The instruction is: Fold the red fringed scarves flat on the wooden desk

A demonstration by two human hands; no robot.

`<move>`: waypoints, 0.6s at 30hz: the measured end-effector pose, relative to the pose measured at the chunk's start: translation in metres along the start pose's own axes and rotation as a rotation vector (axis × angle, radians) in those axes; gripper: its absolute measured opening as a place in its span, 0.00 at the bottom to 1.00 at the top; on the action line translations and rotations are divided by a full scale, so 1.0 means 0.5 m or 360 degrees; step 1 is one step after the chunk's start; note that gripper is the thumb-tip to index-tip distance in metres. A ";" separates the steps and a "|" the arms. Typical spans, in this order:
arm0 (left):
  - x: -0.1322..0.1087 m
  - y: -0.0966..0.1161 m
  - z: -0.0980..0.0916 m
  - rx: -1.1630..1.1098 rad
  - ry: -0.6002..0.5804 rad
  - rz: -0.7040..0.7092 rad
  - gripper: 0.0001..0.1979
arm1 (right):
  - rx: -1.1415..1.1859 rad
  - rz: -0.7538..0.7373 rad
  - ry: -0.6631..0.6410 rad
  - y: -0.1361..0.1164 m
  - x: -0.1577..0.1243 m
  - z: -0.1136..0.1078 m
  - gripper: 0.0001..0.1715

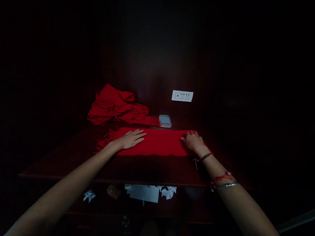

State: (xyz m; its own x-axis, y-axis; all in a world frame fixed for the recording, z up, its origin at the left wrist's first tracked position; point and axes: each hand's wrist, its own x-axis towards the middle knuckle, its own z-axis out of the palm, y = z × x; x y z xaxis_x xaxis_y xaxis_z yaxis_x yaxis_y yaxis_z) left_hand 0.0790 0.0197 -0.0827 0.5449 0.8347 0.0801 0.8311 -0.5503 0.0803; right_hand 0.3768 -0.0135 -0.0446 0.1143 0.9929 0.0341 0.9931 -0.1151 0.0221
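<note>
A red fringed scarf lies flat and folded on a dark wooden table. My left hand rests palm down on its left part, fingers stretched out. My right hand presses flat on the scarf's right end, fingers spread. Neither hand holds anything. Fringe sticks out at the scarf's left end.
A pile of crumpled red scarves sits at the back left of the table. A small blurred box stands behind the flat scarf. A white wall socket is on the dark wall. White paper scraps lie below the table's front edge.
</note>
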 end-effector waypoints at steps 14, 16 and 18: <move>-0.038 -0.074 0.019 0.0132 -0.0065 -0.0656 0.28 | 0.0184 -0.0459 -0.0151 -0.032 0.008 0.088 0.34; -0.057 -0.087 0.019 0.0128 -0.0050 -0.0721 0.28 | 0.0136 -0.0272 -0.0130 0.024 0.011 0.091 0.34; -0.073 -0.088 0.015 0.0136 -0.0039 -0.0809 0.28 | 0.0094 -0.0125 -0.0146 0.071 0.013 0.092 0.34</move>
State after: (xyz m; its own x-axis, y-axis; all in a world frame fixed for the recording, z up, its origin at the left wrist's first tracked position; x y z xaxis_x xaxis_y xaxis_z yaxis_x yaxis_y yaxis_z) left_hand 0.0234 0.0136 -0.0967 0.0716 0.9970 0.0288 0.9972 -0.0722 0.0216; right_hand 0.4140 -0.0097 -0.0894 0.0356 0.9978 -0.0568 0.9986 -0.0378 -0.0381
